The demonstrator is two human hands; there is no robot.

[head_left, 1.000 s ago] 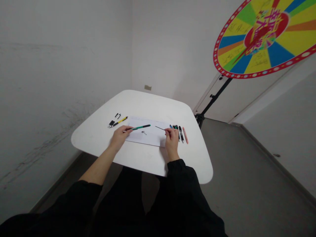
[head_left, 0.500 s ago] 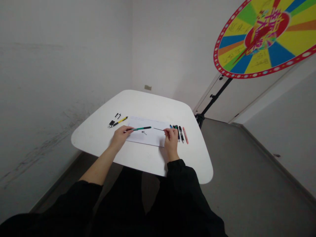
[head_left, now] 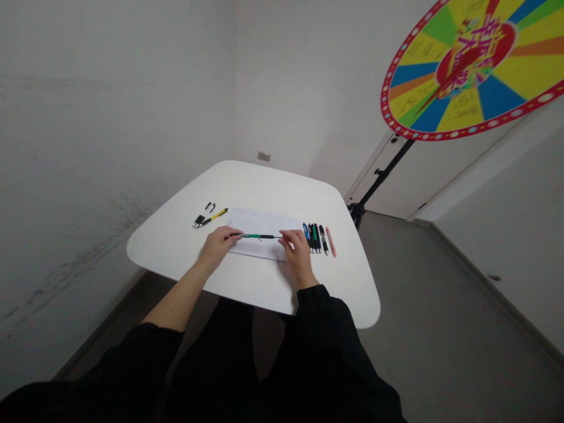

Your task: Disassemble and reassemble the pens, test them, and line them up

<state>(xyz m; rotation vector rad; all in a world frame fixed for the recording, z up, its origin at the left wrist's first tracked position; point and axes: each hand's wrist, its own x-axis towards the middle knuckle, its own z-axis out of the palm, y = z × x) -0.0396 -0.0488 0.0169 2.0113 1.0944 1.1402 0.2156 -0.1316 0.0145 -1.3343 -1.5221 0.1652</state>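
My left hand point(head_left: 220, 242) grips the rear part of a green and black pen barrel point(head_left: 253, 236), held roughly level above a sheet of white paper point(head_left: 264, 218). Between the fingertips of my right hand point(head_left: 297, 251) is a thin dark pen refill point(head_left: 277, 237). It lines up with the barrel's right end and seems to run partly into it; how deep I cannot tell. Small parts lying on the paper are mostly hidden behind the barrel.
On the white table point(head_left: 273, 182), a yellow pen point(head_left: 214, 217) and several black and white pens lie left of the paper. Right of it are a blue pen point(head_left: 306, 231), several dark pens and a pink pen point(head_left: 331, 241). A colourful prize wheel point(head_left: 467, 64) stands beyond the table.
My right hand has moved left with the refill, closing the gap to the barrel. The barrel has dropped slightly and is more level.
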